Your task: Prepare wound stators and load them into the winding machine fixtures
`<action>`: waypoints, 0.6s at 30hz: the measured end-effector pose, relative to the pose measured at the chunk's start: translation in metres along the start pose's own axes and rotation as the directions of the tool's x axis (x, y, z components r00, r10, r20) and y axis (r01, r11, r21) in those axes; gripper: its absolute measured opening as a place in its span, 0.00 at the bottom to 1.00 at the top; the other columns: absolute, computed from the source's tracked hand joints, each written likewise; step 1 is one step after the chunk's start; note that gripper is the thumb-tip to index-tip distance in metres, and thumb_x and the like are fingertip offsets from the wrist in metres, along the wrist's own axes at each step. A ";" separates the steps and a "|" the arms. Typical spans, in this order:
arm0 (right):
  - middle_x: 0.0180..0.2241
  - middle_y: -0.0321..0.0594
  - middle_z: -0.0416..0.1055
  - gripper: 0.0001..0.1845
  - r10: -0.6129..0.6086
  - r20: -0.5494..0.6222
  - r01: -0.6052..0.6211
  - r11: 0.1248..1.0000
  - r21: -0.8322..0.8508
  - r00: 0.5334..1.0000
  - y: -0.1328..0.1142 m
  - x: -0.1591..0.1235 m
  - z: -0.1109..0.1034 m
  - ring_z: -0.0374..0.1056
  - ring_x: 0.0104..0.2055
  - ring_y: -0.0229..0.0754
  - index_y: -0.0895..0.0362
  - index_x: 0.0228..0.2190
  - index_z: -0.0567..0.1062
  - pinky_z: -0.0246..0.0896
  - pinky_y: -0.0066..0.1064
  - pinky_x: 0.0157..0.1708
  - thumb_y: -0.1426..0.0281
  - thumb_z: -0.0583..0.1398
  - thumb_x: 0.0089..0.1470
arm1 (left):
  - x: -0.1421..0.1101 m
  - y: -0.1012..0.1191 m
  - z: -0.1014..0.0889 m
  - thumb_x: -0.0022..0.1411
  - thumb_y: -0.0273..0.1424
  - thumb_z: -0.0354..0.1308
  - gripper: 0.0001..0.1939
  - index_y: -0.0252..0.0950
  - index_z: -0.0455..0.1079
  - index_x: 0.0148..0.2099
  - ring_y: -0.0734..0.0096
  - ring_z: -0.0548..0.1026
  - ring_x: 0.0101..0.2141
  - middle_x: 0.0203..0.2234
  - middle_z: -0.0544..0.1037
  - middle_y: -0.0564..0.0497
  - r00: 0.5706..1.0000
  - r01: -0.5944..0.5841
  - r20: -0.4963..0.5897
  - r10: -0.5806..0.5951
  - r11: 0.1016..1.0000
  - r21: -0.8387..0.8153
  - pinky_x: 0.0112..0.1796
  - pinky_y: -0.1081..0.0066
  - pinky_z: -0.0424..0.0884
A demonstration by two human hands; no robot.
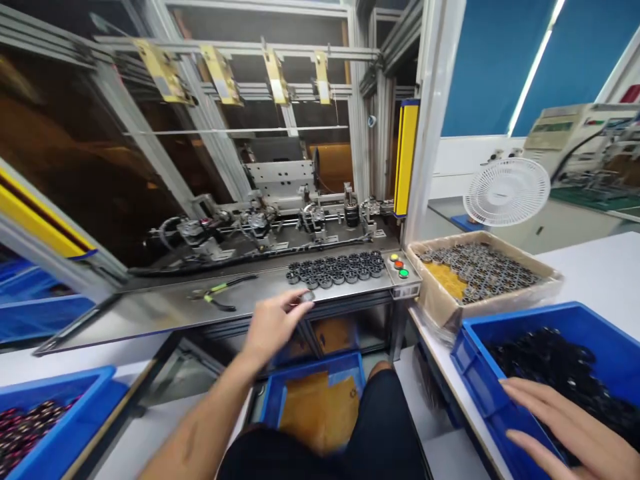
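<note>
On the worktop point(150, 303), pliers point(219, 288) lie left of the ring parts point(336, 269); farther right stand a carton point(436, 303) and, nearer, a bin point(481, 363).

Pliers point(219, 289) and black rings point(338, 270) obstruct the steel ledge point(145, 308), its left end passable

Metal ledge point(160, 305) with pliers point(218, 289), black rings point(336, 268)

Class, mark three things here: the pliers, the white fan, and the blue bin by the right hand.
Pliers point(219, 289): head view, on one handle's green part.
White fan point(506, 192): head view, on its grille.
Blue bin point(481, 380): head view, on its outer side wall.
</note>
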State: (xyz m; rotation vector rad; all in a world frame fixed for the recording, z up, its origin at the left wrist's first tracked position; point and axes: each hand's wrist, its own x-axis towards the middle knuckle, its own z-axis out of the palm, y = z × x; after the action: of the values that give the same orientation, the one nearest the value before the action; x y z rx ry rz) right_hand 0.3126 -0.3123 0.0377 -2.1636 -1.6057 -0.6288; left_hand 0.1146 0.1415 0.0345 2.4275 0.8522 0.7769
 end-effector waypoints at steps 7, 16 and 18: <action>0.54 0.43 0.76 0.25 -0.023 0.146 0.046 0.987 -0.156 0.989 0.064 -0.023 0.005 0.76 0.52 0.54 0.45 0.56 0.75 0.74 0.42 0.54 0.60 0.64 0.56 | 0.076 -0.088 -0.004 0.59 0.32 0.57 0.17 0.32 0.78 0.49 0.49 0.78 0.53 0.50 0.82 0.39 1.000 0.007 -0.015 -0.004 0.975 0.221 0.59 0.58 0.67; 0.54 0.60 0.74 0.24 0.541 0.641 -0.387 0.840 -0.381 0.545 0.093 -0.039 0.002 0.73 0.56 0.58 0.61 0.51 0.79 0.67 0.45 0.59 0.74 0.62 0.52 | 0.094 -0.096 -0.010 0.58 0.40 0.50 0.24 0.33 0.73 0.50 0.50 0.75 0.57 0.52 0.80 0.41 0.985 -0.171 0.056 0.162 0.945 0.279 0.59 0.56 0.70; 0.52 0.60 0.75 0.23 0.549 0.662 -0.411 0.832 -0.373 0.510 0.076 -0.030 0.010 0.74 0.54 0.58 0.61 0.46 0.81 0.67 0.45 0.58 0.80 0.61 0.47 | 0.104 -0.064 -0.007 0.60 0.39 0.47 0.25 0.33 0.70 0.54 0.48 0.72 0.59 0.53 0.80 0.44 0.972 -0.231 0.034 0.231 0.932 0.279 0.61 0.51 0.67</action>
State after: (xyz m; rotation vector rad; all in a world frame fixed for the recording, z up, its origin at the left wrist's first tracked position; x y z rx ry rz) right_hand 0.3798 -0.3519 0.0106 -3.0697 -1.1140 0.4146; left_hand 0.1508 0.2580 0.0398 2.8199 0.7258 0.7832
